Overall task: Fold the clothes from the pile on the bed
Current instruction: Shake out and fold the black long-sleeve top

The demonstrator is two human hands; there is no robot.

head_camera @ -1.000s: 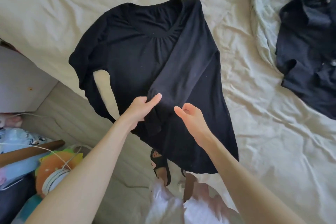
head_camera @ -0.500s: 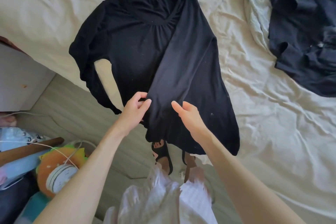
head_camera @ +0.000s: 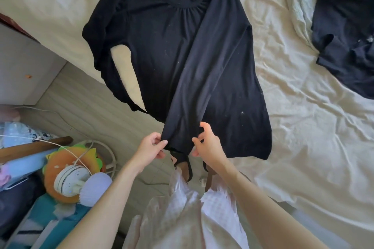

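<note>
A black long-sleeved top [head_camera: 162,46] lies spread on the cream bed sheet [head_camera: 303,147], its hem hanging over the bed's near edge. Its right sleeve [head_camera: 194,87] is folded diagonally across the front. My left hand [head_camera: 150,147] pinches the left corner of that sleeve's cuff. My right hand [head_camera: 208,145] pinches the cuff's right side with curled fingers. The other sleeve [head_camera: 101,56] lies loose along the bed's left edge. A pile of dark clothes [head_camera: 344,26] sits at the far right of the bed.
A crumpled pale blanket [head_camera: 299,6] lies beside the dark pile. On the floor at left are a burger-shaped plush [head_camera: 66,159], a white round device with a cable [head_camera: 70,180] and bags. A grey cabinet [head_camera: 24,62] stands at the left. My white skirt and sandalled feet are below.
Both hands slid down the folded sleeve to its cuff and now pinch it. The view has moved closer and the top sits higher in the frame.
</note>
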